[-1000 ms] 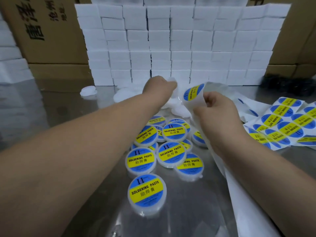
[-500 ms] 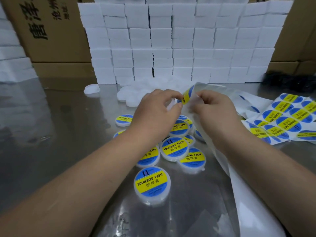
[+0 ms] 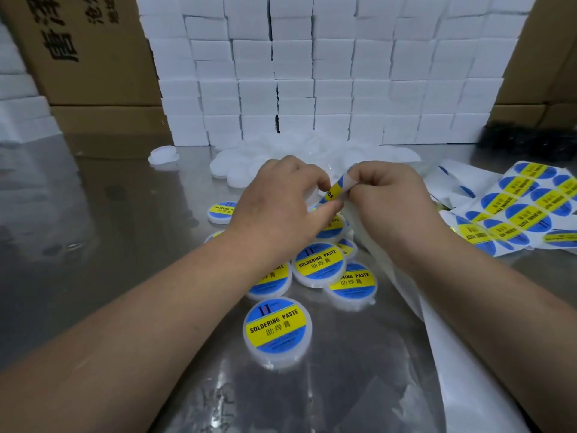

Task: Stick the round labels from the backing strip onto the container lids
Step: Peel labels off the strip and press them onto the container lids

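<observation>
Above the pile of lids my two hands meet. My left hand pinches the edge of a blue-and-yellow round label between thumb and forefinger. Part of a plain white lid shows inside its curled fingers. My right hand grips the white backing strip, which trails down toward the lower right. The label stands half peeled off the strip between the hands. Several labelled lids lie heaped below my hands, and one labelled lid sits nearest to me.
Unlabelled white lids are piled at the back, with one lone lid to the left. Label sheets lie at the right. A wall of white boxes and cardboard cartons close off the back of the metal table.
My left hand drew back from the white lid pile and came to the label. Both hands moved together, and the label has turned edge-on as it peels from the strip.
</observation>
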`<control>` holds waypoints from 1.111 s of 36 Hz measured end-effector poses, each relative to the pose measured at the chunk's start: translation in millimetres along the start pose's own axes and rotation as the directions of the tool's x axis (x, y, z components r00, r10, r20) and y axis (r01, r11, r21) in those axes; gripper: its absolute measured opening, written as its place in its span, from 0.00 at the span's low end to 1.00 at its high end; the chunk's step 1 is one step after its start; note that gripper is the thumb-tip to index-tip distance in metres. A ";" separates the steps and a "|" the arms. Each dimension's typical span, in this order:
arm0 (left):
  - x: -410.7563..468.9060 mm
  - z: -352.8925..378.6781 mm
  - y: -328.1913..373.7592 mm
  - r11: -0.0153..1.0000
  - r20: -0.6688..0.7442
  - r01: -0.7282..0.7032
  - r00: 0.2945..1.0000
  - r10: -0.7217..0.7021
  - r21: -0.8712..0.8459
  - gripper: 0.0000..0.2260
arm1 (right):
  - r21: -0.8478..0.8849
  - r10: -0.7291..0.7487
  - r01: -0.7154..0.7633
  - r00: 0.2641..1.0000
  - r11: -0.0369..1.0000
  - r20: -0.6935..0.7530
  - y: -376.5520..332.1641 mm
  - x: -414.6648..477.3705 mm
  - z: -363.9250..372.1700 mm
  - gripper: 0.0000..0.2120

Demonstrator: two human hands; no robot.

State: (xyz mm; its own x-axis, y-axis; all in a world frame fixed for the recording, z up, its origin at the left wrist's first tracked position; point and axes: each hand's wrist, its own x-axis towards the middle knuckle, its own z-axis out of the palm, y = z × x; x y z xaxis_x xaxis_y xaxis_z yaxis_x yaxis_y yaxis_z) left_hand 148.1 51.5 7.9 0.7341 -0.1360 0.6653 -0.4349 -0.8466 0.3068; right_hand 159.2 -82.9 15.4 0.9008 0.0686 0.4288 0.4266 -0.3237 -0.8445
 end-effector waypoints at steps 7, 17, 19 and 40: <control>-0.9 -3.6 -1.2 0.982 0.013 0.094 0.996 -0.093 -0.167 0.03 | -0.078 0.049 -0.053 0.998 0.996 -0.045 0.7 1.6 -3.9 0.14; 13.3 -11.7 -21.9 0.718 -0.098 0.453 0.807 -0.582 -0.529 0.10 | -0.123 -0.016 0.009 0.998 0.992 -0.058 -0.7 0.9 -3.5 0.09; 14.2 -12.7 -25.1 0.685 -0.102 0.471 0.779 -0.618 -0.555 0.11 | -0.166 -0.039 0.026 0.996 0.986 -0.076 0.4 1.8 -2.1 0.03; 5.2 -8.5 -15.1 0.846 -0.150 0.366 0.881 -0.449 -0.388 0.12 | -0.201 -0.182 0.158 0.977 0.967 -0.110 -3.3 -2.8 -4.4 0.14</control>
State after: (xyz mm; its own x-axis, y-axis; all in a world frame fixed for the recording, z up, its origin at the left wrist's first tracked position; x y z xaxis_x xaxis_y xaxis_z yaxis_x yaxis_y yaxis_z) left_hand 154.1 67.9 12.5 0.7640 0.3373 0.5501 -0.3017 -0.5667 0.7667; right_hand 154.9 -86.1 18.4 0.7935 0.0223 0.6082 0.5384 -0.4915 -0.6845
